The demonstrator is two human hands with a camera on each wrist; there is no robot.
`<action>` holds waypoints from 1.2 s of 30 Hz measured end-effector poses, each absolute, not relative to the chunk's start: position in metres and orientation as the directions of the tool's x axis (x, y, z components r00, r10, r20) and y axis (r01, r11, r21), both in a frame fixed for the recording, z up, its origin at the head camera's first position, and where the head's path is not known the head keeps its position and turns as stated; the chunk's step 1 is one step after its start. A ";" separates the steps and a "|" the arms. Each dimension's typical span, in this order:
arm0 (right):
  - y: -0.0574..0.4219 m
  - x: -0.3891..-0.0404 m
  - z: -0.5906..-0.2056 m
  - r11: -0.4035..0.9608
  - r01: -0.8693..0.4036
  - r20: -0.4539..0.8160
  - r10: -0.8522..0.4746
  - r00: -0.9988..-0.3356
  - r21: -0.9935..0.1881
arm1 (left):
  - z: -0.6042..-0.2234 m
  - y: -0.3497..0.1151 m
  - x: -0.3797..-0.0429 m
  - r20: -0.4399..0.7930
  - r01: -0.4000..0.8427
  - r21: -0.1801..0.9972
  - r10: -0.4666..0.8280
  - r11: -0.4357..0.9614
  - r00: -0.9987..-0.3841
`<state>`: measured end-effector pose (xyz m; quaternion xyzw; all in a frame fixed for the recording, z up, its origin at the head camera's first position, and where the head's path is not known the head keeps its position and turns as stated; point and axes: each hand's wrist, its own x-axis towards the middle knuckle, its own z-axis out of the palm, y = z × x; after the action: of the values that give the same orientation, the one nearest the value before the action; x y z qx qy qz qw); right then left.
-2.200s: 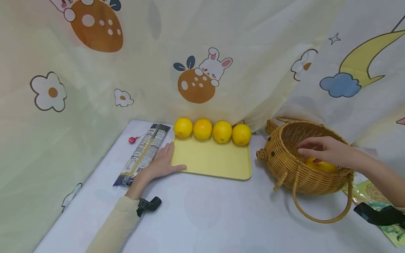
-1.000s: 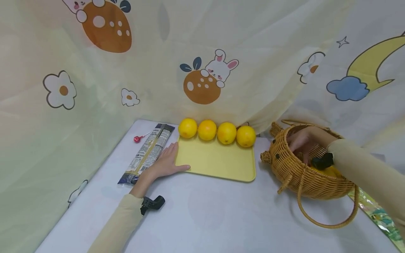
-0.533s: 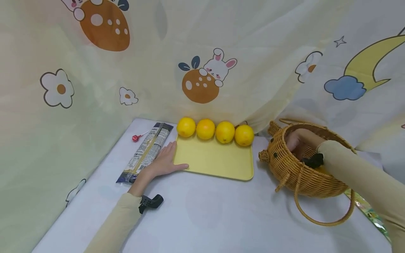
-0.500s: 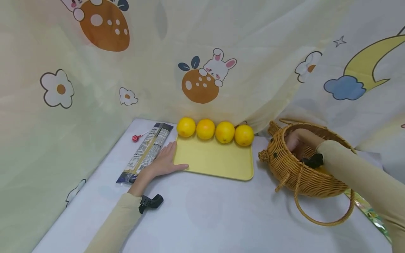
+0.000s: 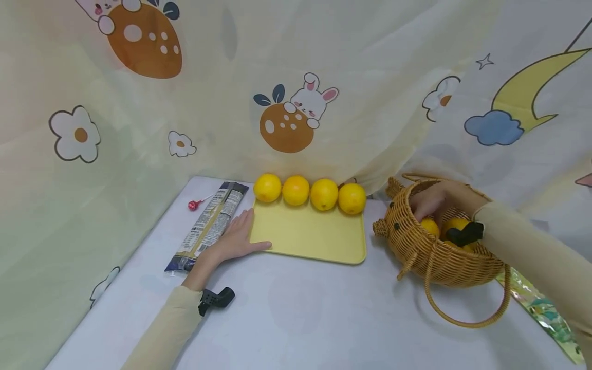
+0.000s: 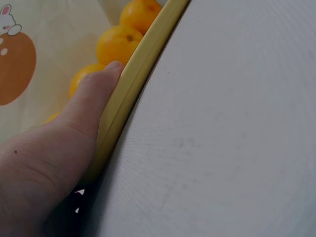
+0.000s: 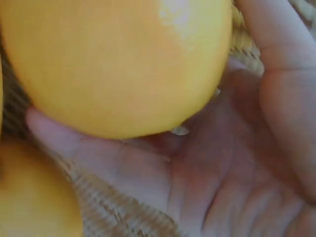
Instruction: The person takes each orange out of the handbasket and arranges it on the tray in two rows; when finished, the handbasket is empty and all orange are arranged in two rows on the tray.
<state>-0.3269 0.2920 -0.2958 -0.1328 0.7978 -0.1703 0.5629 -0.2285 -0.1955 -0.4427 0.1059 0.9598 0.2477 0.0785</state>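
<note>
My right hand (image 5: pixel 432 199) is down inside a wicker basket shaped like a pig (image 5: pixel 444 267). In the right wrist view its fingers and thumb curl round an orange (image 7: pixel 118 69), whose upper part runs out of frame. Another orange (image 7: pixel 34 192) sits lower left there, and oranges (image 5: pixel 457 224) show in the basket below the wrist. My left hand (image 5: pixel 236 237) lies with fingers straight along the left end of a yellow tray (image 5: pixel 310 236). Its thumb (image 6: pixel 91 94) lies along the tray's front rim. Several oranges (image 5: pixel 296 190) stand in a row at the tray's back edge.
Left of the tray lies a long printed packet (image 5: pixel 208 226), with a red lollipop (image 5: pixel 193 205) beyond it. The basket's handle (image 5: pixel 467 324) hangs toward the front. A green package (image 5: pixel 541 308) lies partly under the right arm. A patterned cloth (image 5: pixel 222 103) hangs behind.
My right hand has gone down into the basket from its rim and now rises a little with an orange in its grip. My left hand stays at the tray.
</note>
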 end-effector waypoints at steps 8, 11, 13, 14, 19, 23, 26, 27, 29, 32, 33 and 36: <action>0.348 -0.317 -0.258 0.816 -0.034 -0.664 -0.492 -0.563 -0.577 | -0.444 -0.195 -0.229 -0.104 0.169 0.501 0.253 0.849 -0.962; 0.364 -0.304 -0.249 0.774 -0.038 -0.564 -0.492 -0.664 -0.632 | -0.444 -0.196 -0.229 -0.093 0.179 0.498 0.257 0.849 -0.962; 0.369 -0.294 -0.244 0.744 -0.050 -0.499 -0.496 -0.711 -0.667 | -0.444 -0.196 -0.230 -0.086 0.180 0.497 0.254 0.849 -0.963; 0.370 -0.289 -0.243 0.730 -0.065 -0.459 -0.494 -0.739 -0.681 | -0.443 -0.196 -0.230 -0.084 0.181 0.500 0.255 0.847 -0.963; 0.349 -0.255 -0.246 0.587 -0.067 -0.239 -0.427 -0.872 -0.807 | -0.442 -0.196 -0.229 -0.091 0.175 0.504 0.253 0.846 -0.963; 0.317 -0.230 -0.255 0.372 -0.001 -0.150 -0.378 -0.914 -0.928 | -0.441 -0.195 -0.228 -0.091 0.175 0.507 0.254 0.844 -0.963; 0.294 -0.217 -0.260 0.248 0.048 -0.145 -0.393 -0.908 -0.968 | -0.441 -0.195 -0.228 -0.090 0.174 0.514 0.255 0.840 -0.963; 0.287 -0.214 -0.261 0.222 0.063 -0.149 -0.397 -0.906 -0.973 | -0.441 -0.195 -0.228 -0.092 0.174 0.514 0.256 0.840 -0.962; 0.273 -0.208 -0.264 0.202 0.094 -0.169 -0.393 -0.904 -0.975 | -0.441 -0.195 -0.228 -0.098 0.173 0.509 0.256 0.843 -0.962; 0.251 -0.202 -0.266 0.204 0.129 -0.199 -0.372 -0.907 -0.970 | -0.441 -0.195 -0.228 -0.097 0.178 0.501 0.259 0.847 -0.961; 0.244 -0.201 -0.266 0.209 0.132 -0.204 -0.370 -0.906 -0.969 | -0.441 -0.195 -0.228 -0.095 0.179 0.497 0.258 0.849 -0.961; 0.225 -0.200 -0.266 0.218 0.144 -0.216 -0.354 -0.910 -0.965 | -0.442 -0.195 -0.228 -0.093 0.179 0.493 0.257 0.851 -0.962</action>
<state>-0.1998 0.2246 -0.2664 -0.0694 0.7543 -0.6213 0.2003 -0.2284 -0.1947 -0.4421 0.1137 0.9589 0.2479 0.0781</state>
